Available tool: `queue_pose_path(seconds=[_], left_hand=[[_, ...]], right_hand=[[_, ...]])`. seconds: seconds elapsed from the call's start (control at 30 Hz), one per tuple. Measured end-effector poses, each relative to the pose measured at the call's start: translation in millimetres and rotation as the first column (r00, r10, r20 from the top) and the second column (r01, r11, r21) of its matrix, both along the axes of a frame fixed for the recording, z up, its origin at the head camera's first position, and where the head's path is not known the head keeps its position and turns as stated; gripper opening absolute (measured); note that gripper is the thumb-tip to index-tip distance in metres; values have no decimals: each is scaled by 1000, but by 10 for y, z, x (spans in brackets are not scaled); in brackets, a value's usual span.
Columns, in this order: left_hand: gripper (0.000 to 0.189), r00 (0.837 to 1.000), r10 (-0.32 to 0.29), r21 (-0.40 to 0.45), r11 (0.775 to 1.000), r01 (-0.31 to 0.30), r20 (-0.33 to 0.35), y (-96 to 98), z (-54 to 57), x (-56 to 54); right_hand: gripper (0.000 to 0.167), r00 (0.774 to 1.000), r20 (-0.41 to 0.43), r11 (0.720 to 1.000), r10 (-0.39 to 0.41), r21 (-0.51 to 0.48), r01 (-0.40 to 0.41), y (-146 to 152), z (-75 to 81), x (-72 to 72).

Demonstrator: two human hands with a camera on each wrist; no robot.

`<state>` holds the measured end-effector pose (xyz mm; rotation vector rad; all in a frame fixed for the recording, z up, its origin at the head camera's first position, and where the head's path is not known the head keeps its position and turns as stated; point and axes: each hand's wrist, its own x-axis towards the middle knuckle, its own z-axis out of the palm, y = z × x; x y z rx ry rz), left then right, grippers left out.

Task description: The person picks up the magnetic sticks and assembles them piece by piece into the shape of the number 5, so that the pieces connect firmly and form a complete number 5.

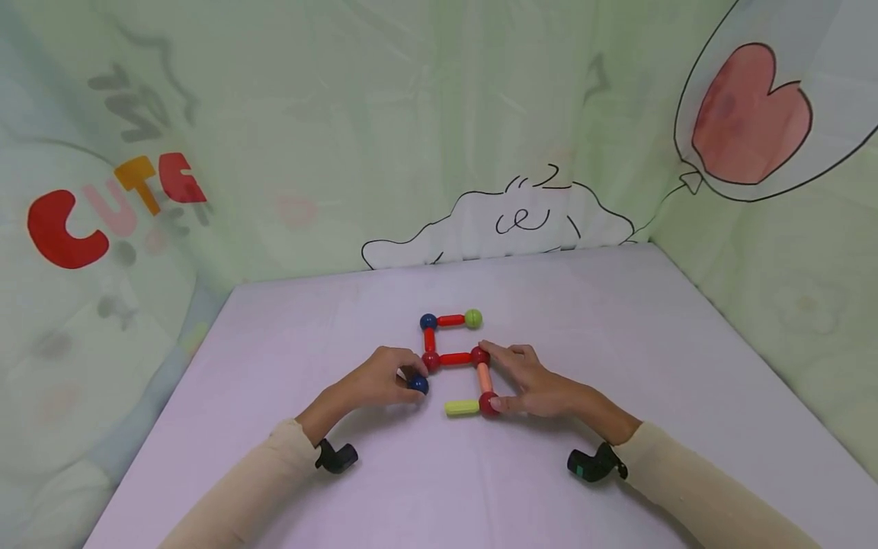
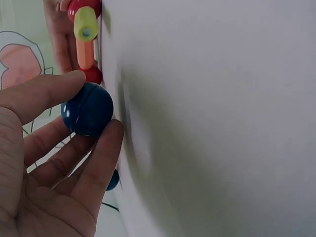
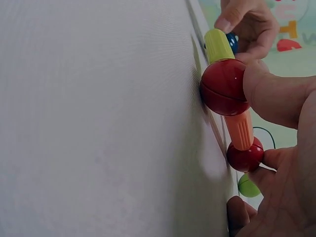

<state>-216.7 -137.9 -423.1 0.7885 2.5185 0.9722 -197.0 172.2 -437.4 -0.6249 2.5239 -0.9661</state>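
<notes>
My left hand [image 1: 377, 377] pinches a loose blue ball [image 2: 88, 109] between thumb and fingertips, just left of the yellow-green stick's [image 1: 463, 409] free end. Several balls and sticks, apparently a magnetic construction set, form an angular S-like figure on the table. With its thumb on the near red ball [image 3: 224, 89] and fingertips on the far red ball [image 3: 246, 155], my right hand [image 1: 538, 385] spans the orange stick [image 1: 485, 377] joining them. A red stick [image 1: 456, 358] runs left from the far ball to another red ball [image 1: 430, 360], close to my left fingers.
At the figure's far end, a second blue ball [image 1: 428, 322] and a green ball [image 1: 473, 319] are joined by a red stick [image 1: 450, 320]. A pale cloth covers the table [image 1: 329, 320]. Printed curtains [image 1: 309, 152] hang behind it and along both sides.
</notes>
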Motion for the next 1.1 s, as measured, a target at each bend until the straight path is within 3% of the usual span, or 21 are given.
queue_pose_path(seconds=[0.27, 1.1], left_hand=[[28, 998, -66, 32, 997, 65, 18, 51, -43, 96], [31, 994, -106, -11, 994, 106, -13, 208, -4, 170]], right_hand=[[102, 1000, 12, 1000, -7, 4, 7, -1, -5, 10], [102, 1000, -17, 1000, 0, 13, 0, -10, -9, 2]])
